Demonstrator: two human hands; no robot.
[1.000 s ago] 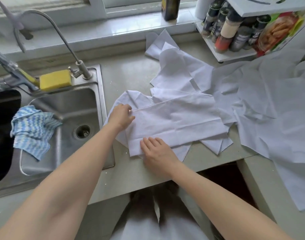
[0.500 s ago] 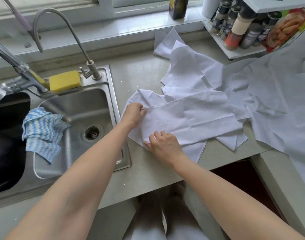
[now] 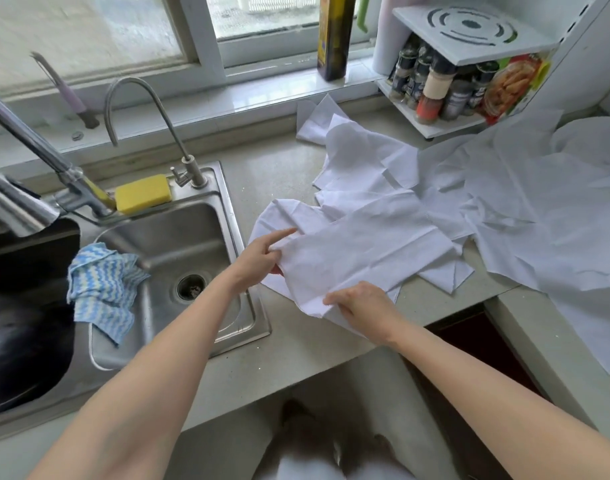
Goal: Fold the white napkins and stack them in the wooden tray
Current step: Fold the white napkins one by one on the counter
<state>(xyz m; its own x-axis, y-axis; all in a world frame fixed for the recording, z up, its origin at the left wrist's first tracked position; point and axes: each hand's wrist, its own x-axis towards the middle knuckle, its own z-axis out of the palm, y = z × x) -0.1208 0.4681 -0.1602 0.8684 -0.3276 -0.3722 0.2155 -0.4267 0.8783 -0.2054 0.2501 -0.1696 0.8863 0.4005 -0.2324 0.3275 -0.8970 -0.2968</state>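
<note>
Grey stone countertop (image 3: 289, 344) runs under a window (image 3: 89, 32) with a pale sill (image 3: 262, 95); daylight enters through it. Steel sink (image 3: 179, 244) sits left of the fingers, with a gooseneck faucet (image 3: 151, 109) behind it. White spice rack (image 3: 466, 64) stands far right of the fingers, at the counter's back corner.
</note>
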